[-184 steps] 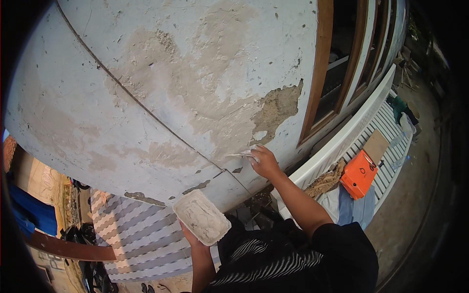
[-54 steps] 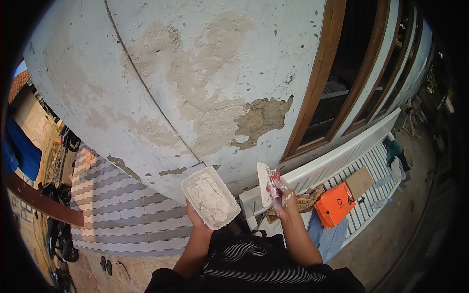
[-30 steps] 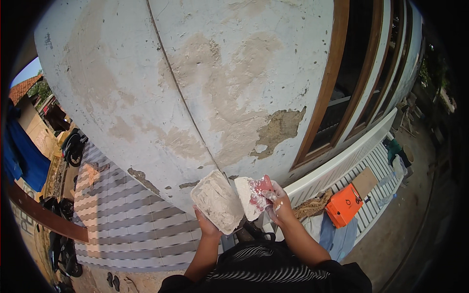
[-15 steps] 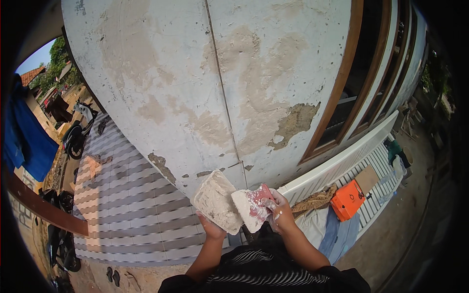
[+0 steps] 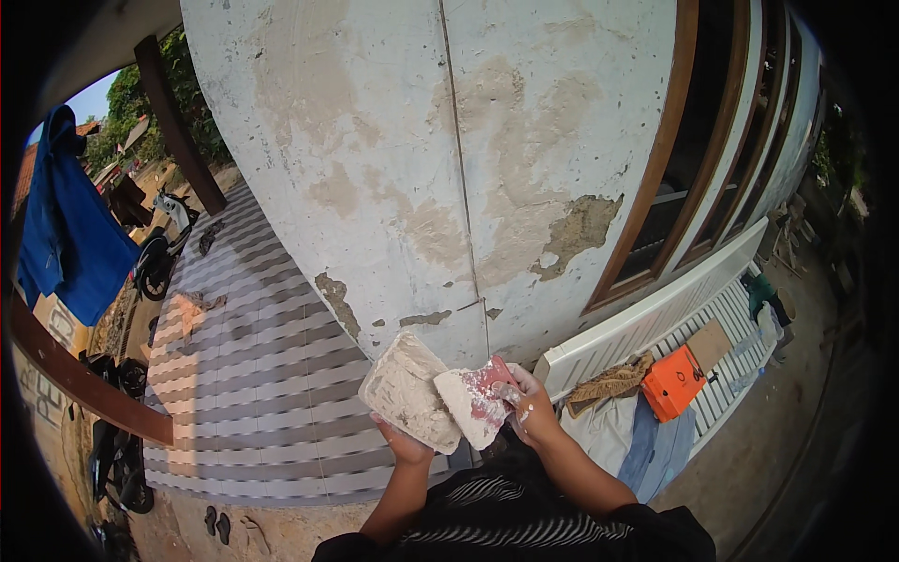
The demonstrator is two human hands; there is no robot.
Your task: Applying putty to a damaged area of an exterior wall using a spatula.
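My left hand holds up a shallow rectangular tray from below; pale putty coats its inside. In my right hand is a red flat putty scraper, its broad edge thick with putty and overlapping the tray's right side. White smears cover my right fingers. In front of me stands a white wall with beige filled patches. A bare patch of rough grey-brown plaster shows at the wall's lower right, and a thin conduit runs down its middle.
To the right, a white slatted bench bears an orange box, cardboard and cloths. Brown-framed windows line the wall's right. Striped tiles extend left, with a brown post, a hanging blue garment and motorbikes beyond.
The view has turned slightly left, so the wall and bench sit further right. The scraper has shifted a little leftward over the tray. Both hands keep their hold.
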